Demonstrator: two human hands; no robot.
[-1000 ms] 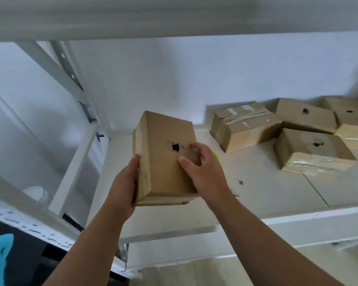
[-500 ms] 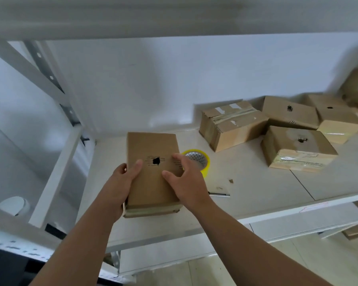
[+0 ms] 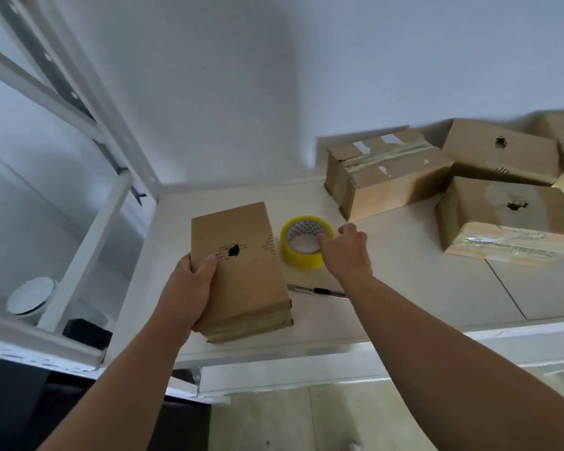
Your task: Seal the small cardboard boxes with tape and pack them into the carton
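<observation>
A small cardboard box (image 3: pixel 248 281) with a black hole in its top lies on the white shelf (image 3: pixel 420 297). My left hand (image 3: pixel 189 288) grips its left side, thumb on top. A roll of yellow tape (image 3: pixel 303 244) lies flat just right of the box. My right hand (image 3: pixel 349 252) reaches onto the roll, fingertips curled over its right rim and into the core. Whether it has a firm hold is unclear.
A utility knife (image 3: pixel 319 290) lies on the shelf between the box and my right forearm. Several other cardboard boxes (image 3: pixel 388 177) sit at the back right, some taped. White shelf posts (image 3: pixel 88 242) stand at the left. The floor shows below.
The box has been set down on the shelf. My right hand left the box top and moved right onto the tape roll. My left hand stays on the box.
</observation>
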